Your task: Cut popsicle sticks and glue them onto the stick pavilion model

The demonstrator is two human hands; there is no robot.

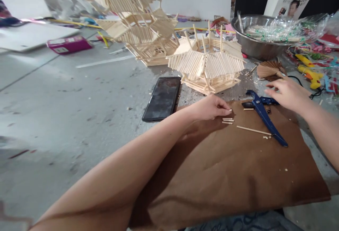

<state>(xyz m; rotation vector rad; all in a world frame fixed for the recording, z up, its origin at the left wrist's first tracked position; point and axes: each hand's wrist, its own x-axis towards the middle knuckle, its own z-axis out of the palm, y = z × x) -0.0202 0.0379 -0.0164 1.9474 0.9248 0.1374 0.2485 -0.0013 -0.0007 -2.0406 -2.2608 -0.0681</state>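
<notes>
My left hand (212, 107) is low over the brown paper (227, 167), thumb and forefinger pinched on a short wooden stick piece, of which only a small end shows. Just below its fingertips lie several cut stick pieces (227, 121). My right hand (288, 92) hovers by the handle of a blue cutter (265, 114), its fingers loosely curved and apart, with nothing seen in them. The cutter rests with its handles spread. Beside its blade is a short stick (248, 109), and a longer stick (253, 130) reaches to the lower handle.
A black phone (162, 98) lies left of the paper. Behind it stand a roofed stick model (208, 63) and a taller tiered one (148, 30). At the right are a metal bowl (261, 49) of wrapped sticks, folded brown paper (270, 70) and a yellow glue gun (312, 76).
</notes>
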